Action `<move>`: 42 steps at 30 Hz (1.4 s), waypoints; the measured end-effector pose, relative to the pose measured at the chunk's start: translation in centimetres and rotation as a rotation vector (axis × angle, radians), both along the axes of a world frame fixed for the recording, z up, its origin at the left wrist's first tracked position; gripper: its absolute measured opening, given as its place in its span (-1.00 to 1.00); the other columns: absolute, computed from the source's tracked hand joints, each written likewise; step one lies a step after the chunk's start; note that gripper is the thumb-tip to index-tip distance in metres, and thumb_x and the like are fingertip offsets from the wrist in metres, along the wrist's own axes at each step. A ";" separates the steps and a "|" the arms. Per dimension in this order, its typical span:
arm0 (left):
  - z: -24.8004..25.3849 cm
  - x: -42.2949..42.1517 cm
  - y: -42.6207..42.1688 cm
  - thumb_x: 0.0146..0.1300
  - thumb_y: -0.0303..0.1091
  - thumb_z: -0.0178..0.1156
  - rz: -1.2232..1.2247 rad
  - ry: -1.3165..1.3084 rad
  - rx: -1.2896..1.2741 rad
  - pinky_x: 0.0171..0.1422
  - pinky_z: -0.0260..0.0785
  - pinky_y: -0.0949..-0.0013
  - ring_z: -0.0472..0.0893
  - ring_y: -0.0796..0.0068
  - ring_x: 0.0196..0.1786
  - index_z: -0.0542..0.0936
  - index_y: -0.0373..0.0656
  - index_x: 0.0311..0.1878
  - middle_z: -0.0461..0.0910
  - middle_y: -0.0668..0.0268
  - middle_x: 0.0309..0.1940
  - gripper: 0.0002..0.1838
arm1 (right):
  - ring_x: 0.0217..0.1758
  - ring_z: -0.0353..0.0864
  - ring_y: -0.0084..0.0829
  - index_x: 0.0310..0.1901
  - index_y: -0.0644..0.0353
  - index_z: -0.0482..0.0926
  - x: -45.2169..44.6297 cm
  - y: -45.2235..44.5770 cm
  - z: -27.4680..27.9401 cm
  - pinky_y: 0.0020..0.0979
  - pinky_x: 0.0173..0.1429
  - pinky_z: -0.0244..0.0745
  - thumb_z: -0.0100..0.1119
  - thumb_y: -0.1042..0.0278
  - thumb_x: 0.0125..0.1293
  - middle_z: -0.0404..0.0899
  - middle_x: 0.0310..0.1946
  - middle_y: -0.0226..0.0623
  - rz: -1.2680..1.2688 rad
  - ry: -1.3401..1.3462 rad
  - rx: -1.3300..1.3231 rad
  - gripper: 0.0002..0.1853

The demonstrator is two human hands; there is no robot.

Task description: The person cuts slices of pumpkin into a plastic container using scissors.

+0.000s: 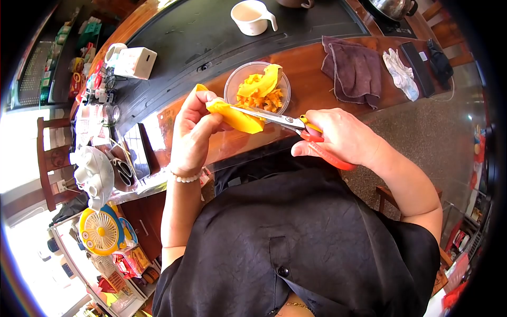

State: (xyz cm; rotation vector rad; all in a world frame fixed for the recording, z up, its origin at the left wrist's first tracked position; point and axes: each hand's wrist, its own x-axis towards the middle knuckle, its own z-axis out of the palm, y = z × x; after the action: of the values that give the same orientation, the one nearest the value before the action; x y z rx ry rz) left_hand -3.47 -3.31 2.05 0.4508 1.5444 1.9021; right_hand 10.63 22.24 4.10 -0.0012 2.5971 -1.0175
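Note:
Between the fingers and thumb of my left hand is a flat, bendy yellow slice that looks like dried mango. My right hand is closed round the red and yellow handles of a pair of scissors. Their blades lie across the top edge of the slice, close to my left fingertips; whether they are fully closed is hard to see. Just beyond the blades stands a clear round plastic bowl. It holds small cut orange-yellow pieces and a larger yellow slice on top.
A white cup stands on the black tray. To the right lie a brown towel, a white cloth and a dark case. A white box and cables sit at the left. A metal kettle is far right.

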 end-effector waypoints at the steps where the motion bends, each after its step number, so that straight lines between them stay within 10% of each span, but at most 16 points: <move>1: 0.0 0.0 0.0 0.32 -0.52 0.08 0.004 -0.001 0.002 0.02 0.56 0.46 0.63 0.57 -0.09 0.44 -0.14 -0.05 0.55 0.34 -0.10 -0.83 | -0.35 0.58 0.00 -0.44 0.30 0.42 0.0 0.0 -0.2 -0.17 -0.24 0.44 0.35 -0.32 0.09 0.50 -0.50 0.00 -0.023 0.017 0.003 -0.32; 20: 0.0 0.2 0.1 0.36 -0.51 0.07 0.100 0.012 0.018 0.02 0.58 0.46 0.66 0.55 -0.14 0.45 -0.18 0.01 0.58 0.29 -0.12 -0.81 | -0.15 0.63 -0.03 -0.29 0.30 0.43 0.2 0.1 0.6 -0.18 -0.04 0.48 0.29 -0.50 0.03 0.58 -0.31 -0.03 -0.026 -0.174 -0.018 -0.20; 42: -0.5 0.1 -0.4 0.35 -0.51 0.07 0.186 -0.019 -0.020 -0.02 0.57 0.48 0.64 0.58 -0.18 0.45 -0.18 0.03 0.57 0.32 -0.12 -0.80 | -0.40 0.60 0.05 -0.48 0.33 0.48 0.8 -0.4 -1.3 -0.15 -0.26 0.49 0.32 -0.39 0.06 0.55 -0.53 0.06 -0.088 0.013 0.009 -0.27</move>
State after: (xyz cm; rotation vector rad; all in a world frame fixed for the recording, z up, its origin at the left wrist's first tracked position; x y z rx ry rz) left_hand -3.42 -3.71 1.52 0.2878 1.6396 2.0219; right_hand 11.47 21.80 2.75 0.1100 2.6340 -1.0385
